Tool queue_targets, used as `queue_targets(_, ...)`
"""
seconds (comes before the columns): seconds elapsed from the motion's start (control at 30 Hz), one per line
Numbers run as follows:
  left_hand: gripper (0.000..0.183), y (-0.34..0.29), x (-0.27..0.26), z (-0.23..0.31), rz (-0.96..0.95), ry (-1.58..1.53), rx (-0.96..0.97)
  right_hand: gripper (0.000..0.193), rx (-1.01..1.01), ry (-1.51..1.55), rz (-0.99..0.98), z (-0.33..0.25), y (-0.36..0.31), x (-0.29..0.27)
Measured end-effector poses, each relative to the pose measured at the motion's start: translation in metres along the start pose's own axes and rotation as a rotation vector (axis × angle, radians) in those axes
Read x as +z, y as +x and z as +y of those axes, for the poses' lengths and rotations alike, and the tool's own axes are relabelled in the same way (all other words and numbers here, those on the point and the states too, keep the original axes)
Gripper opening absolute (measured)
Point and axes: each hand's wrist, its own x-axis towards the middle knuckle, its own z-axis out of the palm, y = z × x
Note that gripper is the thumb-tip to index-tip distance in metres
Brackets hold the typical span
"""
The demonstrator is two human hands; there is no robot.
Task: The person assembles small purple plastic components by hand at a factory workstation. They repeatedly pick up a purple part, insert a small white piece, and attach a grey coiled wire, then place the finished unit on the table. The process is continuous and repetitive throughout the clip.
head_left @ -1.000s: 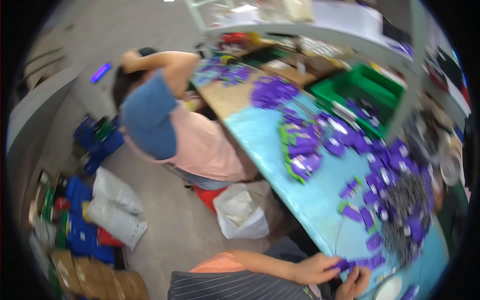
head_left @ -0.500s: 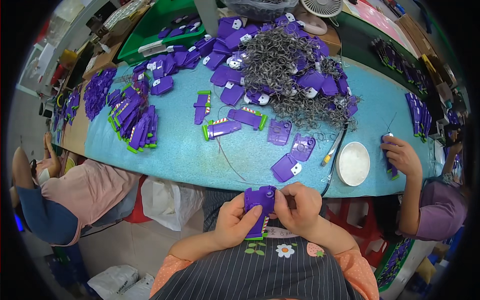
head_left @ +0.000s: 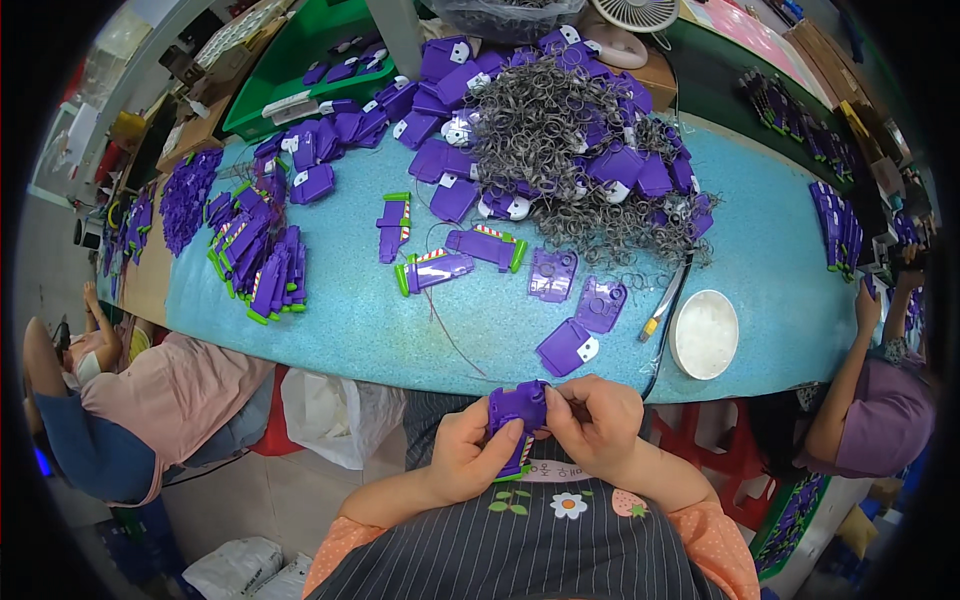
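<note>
Spring pile behind dish

Both hands grip one purple plastic part over the lap: the left hand cups it from below-left, and the right hand pinches its top right edge. Just beyond the grip lies the blue table, with loose purple shells and a white dish to the right.

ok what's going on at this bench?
A person seated at a light blue table holds a purple plastic part over their lap: the left hand grips it from below, the right hand pinches its top edge. On the table lie more purple parts, a heap of grey wire springs and a white round dish. Two other people sit at either side.
</note>
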Motion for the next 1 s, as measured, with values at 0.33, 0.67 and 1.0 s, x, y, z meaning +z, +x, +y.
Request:
queue_targets(0.33, 0.026, 0.004, -0.006, -0.008, 0.018, 0.022, -0.016, 0.010, 0.106, 0.098, -0.072, -0.007, 0.007, -0.004)
queue_targets(0.67, 0.026, 0.004, -0.005, -0.005, -0.005, 0.095, 0.008, 0.011, 0.056, 0.012, -0.019, -0.007, 0.006, -0.004)
queue_targets(1.0, 0.030, 0.010, 0.000, 0.008, 0.003, 0.622, 0.242, 0.021, 0.170, -0.068, -0.078, -0.006, 0.000, -0.007)
